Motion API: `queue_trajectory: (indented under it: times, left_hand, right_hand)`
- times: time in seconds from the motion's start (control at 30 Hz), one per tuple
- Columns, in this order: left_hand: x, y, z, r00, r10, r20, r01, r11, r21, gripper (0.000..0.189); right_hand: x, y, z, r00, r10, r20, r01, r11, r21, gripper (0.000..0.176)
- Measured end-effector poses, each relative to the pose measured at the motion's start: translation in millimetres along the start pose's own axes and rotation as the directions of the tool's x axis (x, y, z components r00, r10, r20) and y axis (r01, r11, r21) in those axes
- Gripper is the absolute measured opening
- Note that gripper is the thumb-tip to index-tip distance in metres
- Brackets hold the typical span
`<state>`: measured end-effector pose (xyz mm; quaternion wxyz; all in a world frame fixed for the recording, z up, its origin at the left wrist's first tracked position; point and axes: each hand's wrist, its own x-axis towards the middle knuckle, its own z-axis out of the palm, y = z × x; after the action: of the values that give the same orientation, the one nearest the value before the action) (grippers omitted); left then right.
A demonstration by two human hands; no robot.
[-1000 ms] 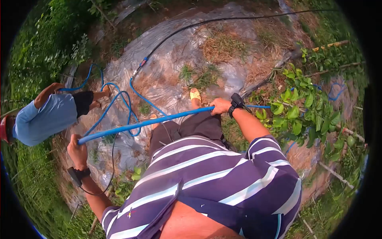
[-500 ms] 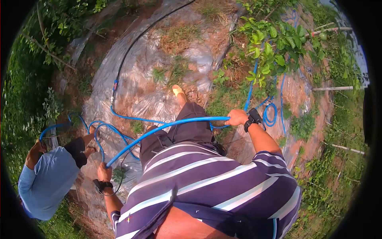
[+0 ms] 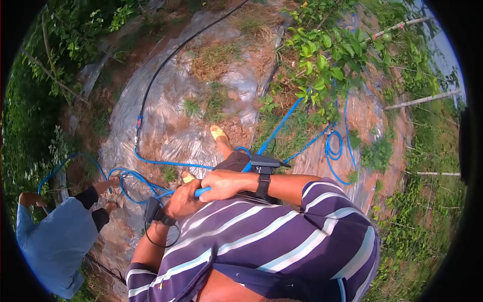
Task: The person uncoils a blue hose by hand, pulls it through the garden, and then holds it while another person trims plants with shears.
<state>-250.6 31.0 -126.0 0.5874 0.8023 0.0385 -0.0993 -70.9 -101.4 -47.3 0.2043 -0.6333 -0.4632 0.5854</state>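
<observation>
A blue hose (image 3: 279, 126) runs from the leafy plant down across my front. My right hand (image 3: 222, 184) is wrapped round it at waist height. Right beside it, my left hand (image 3: 184, 200) is closed round the same hose, and a short blue piece shows between the two. More hose lies in loose loops (image 3: 132, 180) on the ground at the left. A thinner blue length leads to a connector (image 3: 139, 122), where a black hose (image 3: 166, 58) begins. Both wrists carry strapped black devices.
Another person in a light blue shirt (image 3: 58, 241) stands at the left, a hand (image 3: 31, 199) close to a blue hose. Silver plastic sheeting (image 3: 121, 146) covers the soil. A coil of blue hose (image 3: 333, 146), leafy plants (image 3: 347, 50) and poles (image 3: 422, 99) are at the right.
My hands have come together from wide apart: the right moved left and down, the left moved right and up, both still on the hose. The other person has shifted slightly down and left.
</observation>
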Motion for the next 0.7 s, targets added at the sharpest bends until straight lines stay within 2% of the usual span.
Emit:
queue_trajectory:
  times: [0.07, 0.1, 0.13, 0.17, 0.2, 0.23, 0.27, 0.3, 0.33, 0.37, 0.4, 0.43, 0.47, 0.5, 0.53, 0.57, 0.6, 0.63, 0.67, 0.7]
  left_hand:
    - [-25, 4, -7, 0.982, -0.160, -0.096, 0.143, 0.977, -0.158, 0.025]
    - [-43, 19, -17, 0.961, -0.235, -0.146, 0.238, 0.971, 0.006, 0.024]
    - [-64, 35, -24, 0.929, -0.305, -0.210, 0.340, 0.926, 0.161, 0.025]
    - [-88, 44, -19, 0.914, -0.323, -0.245, 0.377, 0.900, 0.219, 0.025]
    - [-111, 51, -13, 0.891, -0.350, -0.291, 0.427, 0.864, 0.268, 0.026]
    - [-134, 56, -13, 0.827, -0.442, -0.348, 0.529, 0.822, 0.214, 0.026]
    - [-163, 57, -13, 0.736, -0.544, -0.403, 0.636, 0.759, 0.140, 0.027]
    - [-193, 55, -16, 0.637, -0.604, -0.479, 0.705, 0.708, 0.045, 0.026]
    - [-234, 41, -11, 0.553, -0.620, -0.557, 0.756, 0.654, 0.023, 0.025]
    - [-269, 39, -9, 0.465, -0.641, -0.610, 0.818, 0.574, 0.021, 0.023]
    - [-302, 42, -5, 0.365, -0.624, -0.691, 0.867, 0.498, 0.009, 0.022]
    - [-335, 46, -4, 0.283, -0.594, -0.754, 0.908, 0.419, 0.010, 0.020]
    - [-370, 47, -1, 0.145, -0.617, -0.773, 0.945, 0.317, -0.076, 0.017]
    - [-395, 57, 0, 0.073, -0.580, -0.811, 0.969, 0.235, -0.081, 0.016]
    - [-413, 66, 1, 0.023, -0.532, -0.847, 0.983, 0.166, -0.077, 0.014]
    - [-427, 70, 6, -0.058, -0.522, -0.851, 0.987, 0.097, -0.126, 0.012]
    - [-441, 70, 12, -0.125, -0.504, -0.855, 0.985, 0.040, -0.167, 0.010]
    - [-472, 53, 31, -0.180, -0.437, -0.881, 0.980, 0.000, -0.201, 0.011]
    - [-494, 40, 49, -0.195, -0.439, -0.877, 0.977, -0.008, -0.214, 0.011]
    - [-511, 28, 68, -0.279, -0.428, -0.859, 0.958, -0.062, -0.281, 0.014]
  right_hand:
    - [18, -5, 7, 0.995, -0.077, 0.058, 0.078, 0.997, -0.010, 0.042]
    - [19, 0, 4, 0.996, -0.078, 0.052, 0.079, 0.997, -0.026, 0.042]
    - [20, 7, 2, 0.983, -0.151, 0.102, 0.160, 0.984, -0.082, 0.042]
    - [26, 16, 4, 0.961, -0.225, 0.161, 0.246, 0.961, -0.126, 0.041]
    - [28, 32, 2, 0.966, -0.119, 0.229, 0.168, 0.964, -0.205, 0.036]
    - [27, 50, -10, 0.956, -0.012, 0.295, 0.114, 0.936, -0.332, 0.032]
    - [35, 107, -9, 0.962, 0.003, 0.273, 0.112, 0.907, -0.407, 0.030]
    - [25, 128, -27, 0.931, 0.275, 0.240, -0.118, 0.849, -0.514, 0.029]
    - [21, 184, -42, 0.903, 0.323, 0.282, -0.105, 0.805, -0.583, 0.029]
    - [4, 237, -53, 0.959, 0.254, 0.126, -0.124, 0.775, -0.620, 0.029]
    - [-9, 260, -70, 0.923, 0.384, 0.042, -0.250, 0.677, -0.692, 0.027]
    - [-20, 284, -87, 0.858, 0.514, 0.021, -0.306, 0.544, -0.781, 0.026]
    - [-27, 297, -104, 0.793, 0.608, 0.023, -0.327, 0.459, -0.826, 0.026]
    - [-29, 328, -116, 0.724, 0.689, -0.022, -0.354, 0.345, -0.869, 0.035]
    - [-24, 326, -121, 0.683, 0.728, -0.061, -0.391, 0.293, -0.873, 0.034]
    - [-13, 280, -115, 0.720, 0.693, -0.047, -0.437, 0.400, -0.805, 0.032]
    - [6, 257, -99, 0.727, 0.686, -0.025, -0.406, 0.400, -0.822, 0.032]
    - [25, 236, -85, 0.759, 0.651, -0.017, -0.402, 0.447, -0.799, 0.033]
    - [40, 215, -71, 0.787, 0.616, -0.016, -0.402, 0.494, -0.771, 0.034]
    - [52, 194, -59, 0.818, 0.573, 0.050, -0.358, 0.574, -0.737, 0.035]
